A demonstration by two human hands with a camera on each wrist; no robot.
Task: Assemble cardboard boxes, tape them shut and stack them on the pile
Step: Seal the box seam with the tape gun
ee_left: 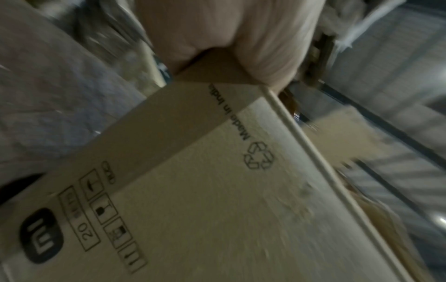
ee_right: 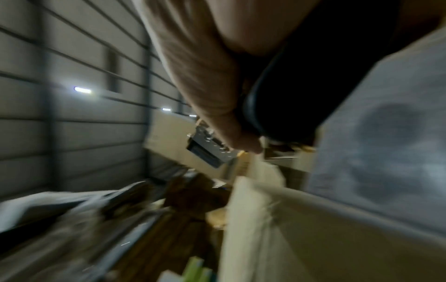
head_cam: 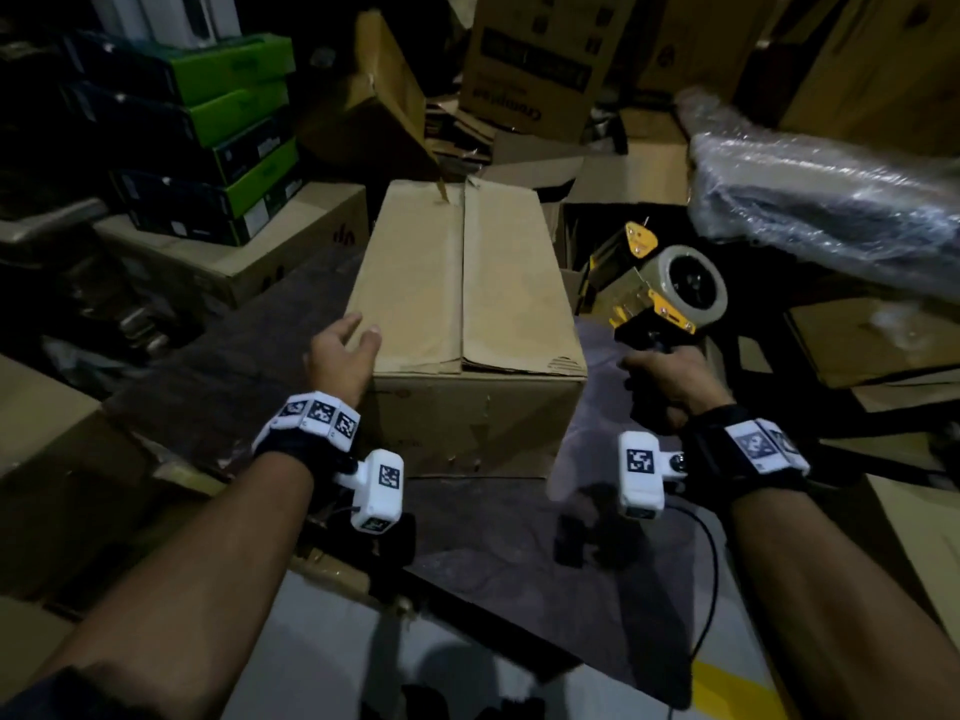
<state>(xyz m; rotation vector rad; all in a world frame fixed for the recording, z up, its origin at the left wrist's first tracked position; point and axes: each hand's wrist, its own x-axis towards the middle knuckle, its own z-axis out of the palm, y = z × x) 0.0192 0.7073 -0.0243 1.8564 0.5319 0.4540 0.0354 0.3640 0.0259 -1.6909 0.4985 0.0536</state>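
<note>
A brown cardboard box [head_cam: 467, 283] stands on a dark table [head_cam: 493, 537], its top flaps folded down and meeting at a bare middle seam. My left hand [head_cam: 358, 330] rests on the box's near left corner, thumb on top and fingers relaxed along the left edge. The left wrist view shows that hand [ee_left: 217, 38] over the printed corner of the box [ee_left: 217, 190]. To the right of the box, my right hand [head_cam: 657, 387] grips the black handle of a yellow tape dispenser [head_cam: 670, 288] held in the air. The right wrist view is blurred and shows the handle [ee_right: 289, 76].
Green-and-black cartons [head_cam: 208, 132] are stacked at the back left. Large cardboard boxes [head_cam: 535, 59] crowd the back. A plastic-wrapped bundle [head_cam: 831, 200] juts in at the upper right. Flat cardboard [head_cam: 47, 459] lies at the left, and a black cable [head_cam: 711, 563] hangs near my right wrist.
</note>
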